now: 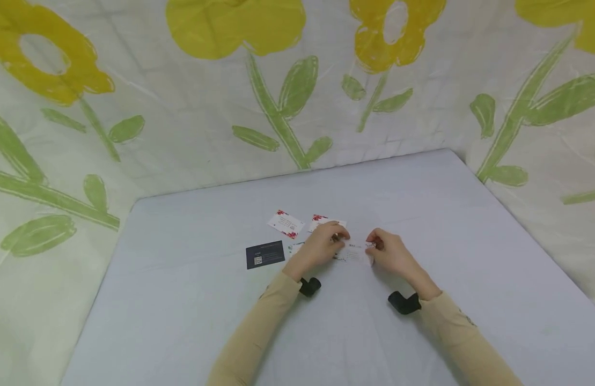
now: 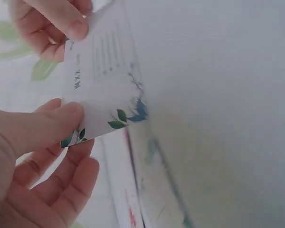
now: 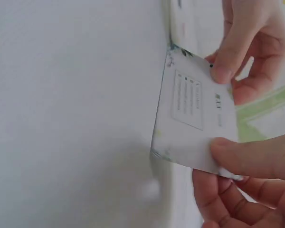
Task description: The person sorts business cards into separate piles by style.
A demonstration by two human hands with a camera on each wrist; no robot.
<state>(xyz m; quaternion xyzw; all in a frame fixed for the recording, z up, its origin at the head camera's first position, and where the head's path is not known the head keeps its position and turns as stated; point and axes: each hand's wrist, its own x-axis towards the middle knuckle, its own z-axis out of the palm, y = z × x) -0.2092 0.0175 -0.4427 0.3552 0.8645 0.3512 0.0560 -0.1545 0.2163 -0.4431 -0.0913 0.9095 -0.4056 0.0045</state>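
Note:
A white business card (image 2: 102, 80) with green and blue leaf prints at its corners is held by both hands. My left hand (image 1: 322, 242) pinches its left end between thumb and fingers, the thumb lying on the printed face. The opposite end is pinched by my right hand (image 1: 391, 252), its thumb (image 3: 256, 154) pressing the top face and its fingers curled underneath. Printed lines inside a thin frame show on the card in the right wrist view. Whether more cards lie beneath it is hidden by the fingers.
A dark blue card (image 1: 265, 254) with a square code lies left of my hands. A white card (image 1: 285, 223) with red corners is behind it. Another red-cornered card (image 1: 321, 221) lies partly behind my left hand. A white card (image 1: 295, 248) sits beside that wrist. The table (image 1: 181, 321) is pale.

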